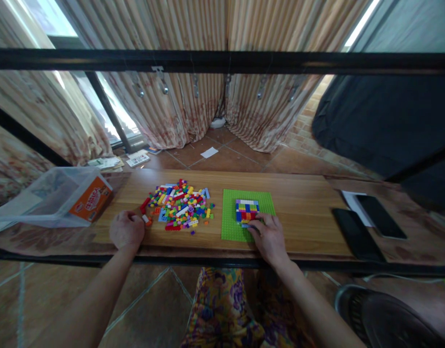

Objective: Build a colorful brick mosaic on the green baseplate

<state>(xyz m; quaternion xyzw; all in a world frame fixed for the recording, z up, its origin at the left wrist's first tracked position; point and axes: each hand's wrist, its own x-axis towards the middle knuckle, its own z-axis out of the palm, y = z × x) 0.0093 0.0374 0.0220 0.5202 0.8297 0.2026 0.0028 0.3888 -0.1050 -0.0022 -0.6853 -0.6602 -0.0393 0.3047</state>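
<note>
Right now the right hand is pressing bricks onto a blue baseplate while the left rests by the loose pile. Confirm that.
Not quite: the baseplate is green, not blue, as the head view shows. The rest holds: the right hand is at the small brick build on it, and the left hand rests beside the loose pile.

I am sitting in a home, in a lived-in room. Striped, flower-printed curtains hang to the floor before a bright window. The floor is terracotta tile, with loose papers lying on it. My wooden bench carries a heap of toy bricks, a clear plastic box and two dark phones.
</note>
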